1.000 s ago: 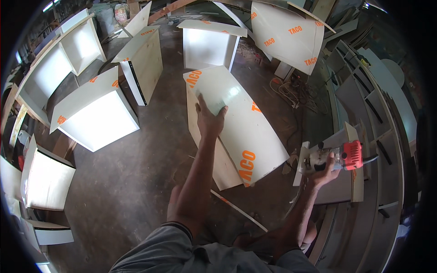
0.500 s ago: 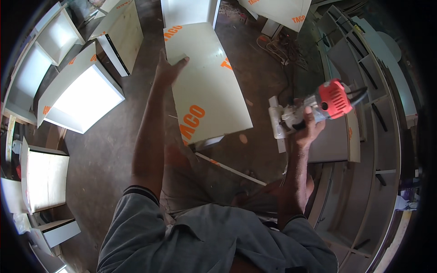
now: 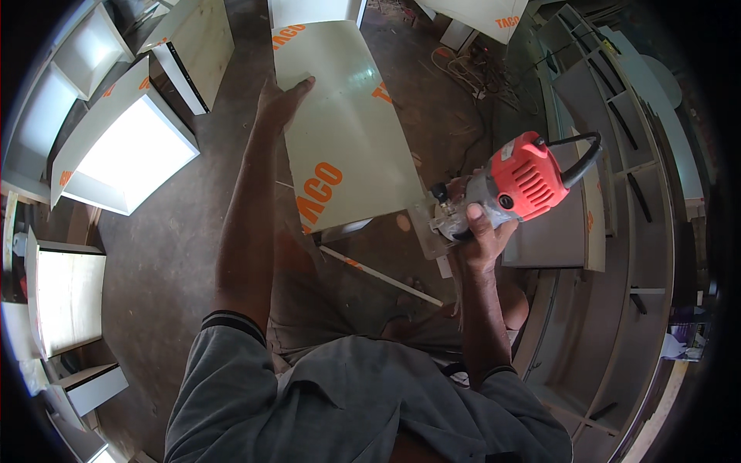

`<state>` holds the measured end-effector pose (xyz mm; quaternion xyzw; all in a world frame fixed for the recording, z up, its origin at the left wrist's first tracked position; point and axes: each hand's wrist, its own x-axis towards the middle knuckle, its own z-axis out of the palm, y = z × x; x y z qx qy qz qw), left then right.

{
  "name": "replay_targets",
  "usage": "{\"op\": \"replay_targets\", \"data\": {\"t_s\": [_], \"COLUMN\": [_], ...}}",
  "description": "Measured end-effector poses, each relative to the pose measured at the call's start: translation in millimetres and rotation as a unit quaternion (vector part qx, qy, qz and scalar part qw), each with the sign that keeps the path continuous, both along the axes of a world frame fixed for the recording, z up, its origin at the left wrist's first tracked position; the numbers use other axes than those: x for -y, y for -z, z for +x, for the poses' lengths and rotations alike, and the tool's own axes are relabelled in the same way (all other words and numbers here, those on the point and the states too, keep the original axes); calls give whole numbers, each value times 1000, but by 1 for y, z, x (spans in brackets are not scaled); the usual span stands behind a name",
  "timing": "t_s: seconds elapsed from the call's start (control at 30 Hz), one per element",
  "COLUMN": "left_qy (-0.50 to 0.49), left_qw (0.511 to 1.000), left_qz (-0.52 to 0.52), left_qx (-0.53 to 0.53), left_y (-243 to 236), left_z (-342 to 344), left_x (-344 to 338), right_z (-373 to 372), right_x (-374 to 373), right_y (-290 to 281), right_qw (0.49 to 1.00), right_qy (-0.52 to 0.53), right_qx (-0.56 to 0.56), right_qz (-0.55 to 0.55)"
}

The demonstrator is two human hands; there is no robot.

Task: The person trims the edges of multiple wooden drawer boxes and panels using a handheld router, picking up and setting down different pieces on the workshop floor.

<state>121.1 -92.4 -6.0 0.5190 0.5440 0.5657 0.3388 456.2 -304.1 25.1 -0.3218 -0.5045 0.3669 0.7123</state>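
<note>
In front of me lies a long pale panel (image 3: 351, 147) with orange print, its near end toward my knees. My left hand (image 3: 282, 104) grips the panel's left edge, thumb on the top face and fingers down the side, mostly hidden. My right hand (image 3: 486, 239) is wrapped round the lower body of a red and grey trim router (image 3: 525, 181), which is tilted with its cord end to the right. The router's flat base plate (image 3: 424, 231) is at the panel's near right corner; whether they touch I cannot tell.
White cabinet boxes (image 3: 127, 166) stand on the left. A long shelved carcass (image 3: 641, 208) lines the right side, with a grey box (image 3: 544, 239) before it. Coiled cable (image 3: 471, 77) lies on the floor ahead. A thin white strip (image 3: 382, 274) lies near my legs.
My right hand has brought the router left, up to the panel's near right corner, and its base has turned. My left hand keeps its grip on the panel. The whole view has shifted slightly.
</note>
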Motion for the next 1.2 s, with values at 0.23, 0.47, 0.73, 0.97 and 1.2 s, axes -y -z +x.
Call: {"op": "replay_targets", "data": {"t_s": [0.23,0.47,0.73,0.97,1.2], "left_qy": [-2,-7,-40,-47,-40], "left_qw": [996,992,998,998,998], "left_qz": [31,44,38,24,41], "left_qx": [80,116,35,24,35], "left_y": [-2,9,9,5,6], "left_z": [9,7,8,10,10], "left_x": [6,-3,4,8,6], "right_z": [-12,-18,-27,-22,-24], "right_x": [-2,1,-10,-23,-31], "right_y": [19,18,12,24,26], "right_qw": [1000,998,995,997,998], "right_qy": [-27,-56,-74,-49,-19], "right_qx": [-10,21,34,49,37], "right_qz": [-5,9,60,44,38]}}
